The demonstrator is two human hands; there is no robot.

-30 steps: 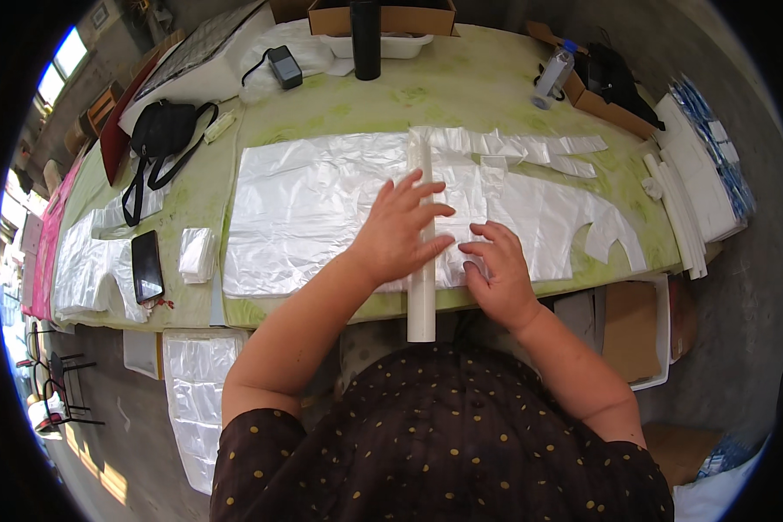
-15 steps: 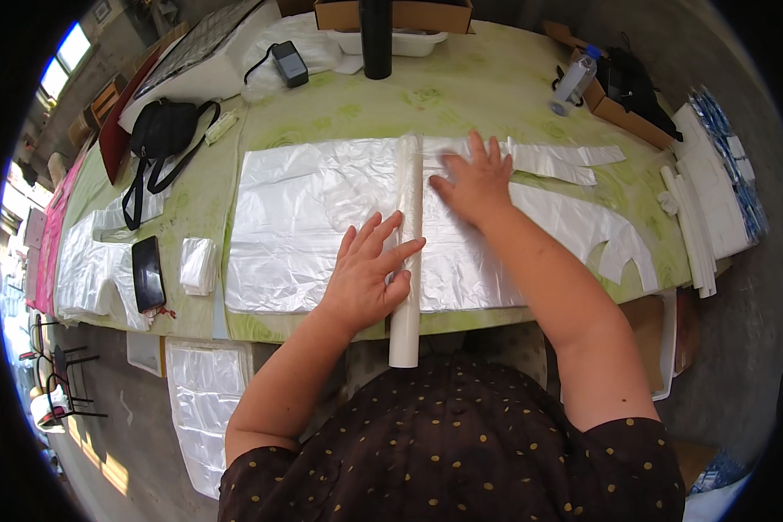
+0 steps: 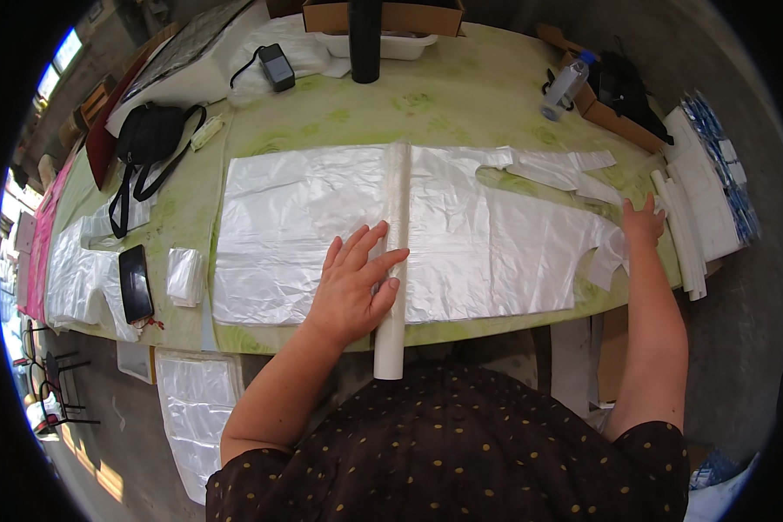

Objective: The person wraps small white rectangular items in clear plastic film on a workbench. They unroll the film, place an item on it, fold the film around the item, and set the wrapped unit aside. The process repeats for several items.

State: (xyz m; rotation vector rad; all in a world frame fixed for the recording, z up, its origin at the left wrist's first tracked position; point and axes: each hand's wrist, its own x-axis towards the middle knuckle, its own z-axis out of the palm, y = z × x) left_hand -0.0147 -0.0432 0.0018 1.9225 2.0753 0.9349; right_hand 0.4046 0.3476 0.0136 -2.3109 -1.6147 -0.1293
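Note:
White plastic T-shirt bags (image 3: 513, 235) lie spread flat in a stack across the table, their handles toward the right. A long pale tube (image 3: 393, 304) lies crosswise over them, its near end jutting past the table edge. On its left side rests my left hand (image 3: 352, 287), fingers spread, the fingertips touching the tube and the bags. My right hand (image 3: 644, 224) is stretched out to the far right beside the bag handles (image 3: 609, 252), its fingers apart. Nothing shows in its grasp. Close by it lie thin white rods (image 3: 680, 230).
To the left are a phone (image 3: 136, 283), a small folded bag pack (image 3: 184, 277), more bags (image 3: 78, 270) and a black pouch (image 3: 152, 135). At the back stand a black cylinder (image 3: 364, 43), a small grey device (image 3: 277, 68), a water bottle (image 3: 567, 87) and a cardboard box (image 3: 618, 122).
My right hand has moved from beside the tube to the far right, near the bag handles. My left hand stays on the tube. The whole view has shifted slightly.

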